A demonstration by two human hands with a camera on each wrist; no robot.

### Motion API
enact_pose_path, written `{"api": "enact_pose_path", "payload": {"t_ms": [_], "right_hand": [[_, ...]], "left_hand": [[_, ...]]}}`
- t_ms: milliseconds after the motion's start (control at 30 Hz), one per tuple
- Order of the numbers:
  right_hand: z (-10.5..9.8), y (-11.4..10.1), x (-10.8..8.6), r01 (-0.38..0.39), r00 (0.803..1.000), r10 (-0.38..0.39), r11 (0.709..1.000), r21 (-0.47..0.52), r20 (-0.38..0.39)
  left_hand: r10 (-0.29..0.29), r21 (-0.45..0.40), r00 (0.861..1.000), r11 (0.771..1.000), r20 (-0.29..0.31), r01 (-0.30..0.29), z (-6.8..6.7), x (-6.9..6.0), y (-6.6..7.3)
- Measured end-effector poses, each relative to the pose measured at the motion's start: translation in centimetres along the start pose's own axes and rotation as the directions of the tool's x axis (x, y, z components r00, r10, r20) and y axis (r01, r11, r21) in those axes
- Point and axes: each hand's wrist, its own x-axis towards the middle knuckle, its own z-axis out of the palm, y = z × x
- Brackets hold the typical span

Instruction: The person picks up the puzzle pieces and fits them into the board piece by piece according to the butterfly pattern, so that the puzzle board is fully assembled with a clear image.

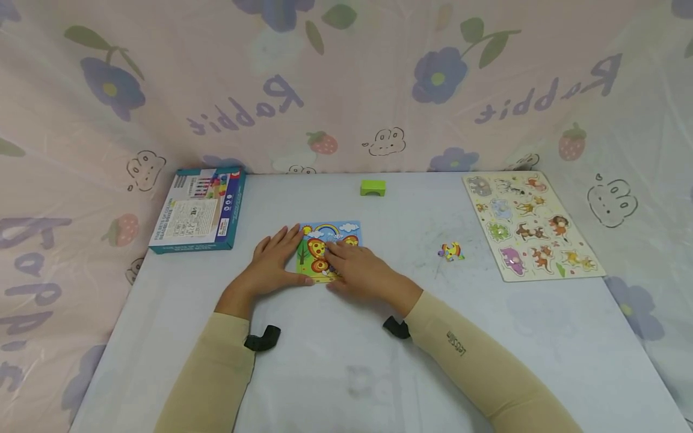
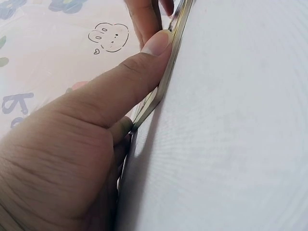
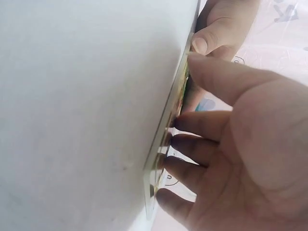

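Observation:
A small square jigsaw puzzle (image 1: pixel 335 234) with a butterfly, a rainbow and a tree lies flat on the white table. My left hand (image 1: pixel 271 261) is spread around its left side, the thumb along the near edge and the fingers reaching up the left edge. In the left wrist view the thumb of that hand (image 2: pixel 91 130) touches the board's rim (image 2: pixel 166 79). My right hand (image 1: pixel 360 270) rests its fingertips on the right part of the picture, covering some of it. From the right wrist view, the fingers of this hand (image 3: pixel 260 134) touch the puzzle's face without wrapping round it.
Right of the puzzle lies a small multicoloured loose piece (image 1: pixel 451 251). Farther right is an animal peg board (image 1: pixel 533 228). A green arched block (image 1: pixel 373 187) stands at the back. A boxed toy set (image 1: pixel 199 210) lies at the back left. Printed cloth (image 1: pixel 346 90) borders the table.

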Motion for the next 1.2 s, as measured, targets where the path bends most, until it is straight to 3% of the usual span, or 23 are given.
{"api": "enact_pose_path", "payload": {"t_ms": [500,833,1067,1200], "right_hand": [[-0.6,-0.27,-0.19,-0.009,1.0,0.009,1.0,0.01,0.023],[0.09,-0.18,-0.27,-0.031,0.999,0.03,1.0,0.006,0.031],[-0.23,-0.15,-0.06,-0.026,0.999,0.024,0.999,0.032,0.044],[-0.12,0.15,-0.04,-0.027,0.999,0.024,0.995,0.1,0.03]], "left_hand": [[0.007,0.019,1.0,1.0,0.0,-0.007,-0.21,0.01,0.01],[0.023,-0.005,1.0,1.0,-0.003,-0.023,-0.07,-0.08,0.14],[0.021,0.008,1.0,1.0,-0.001,-0.021,-0.27,-0.13,0.22],[0.022,0.007,1.0,1.0,-0.002,-0.022,-0.15,-0.15,0.12]]}}
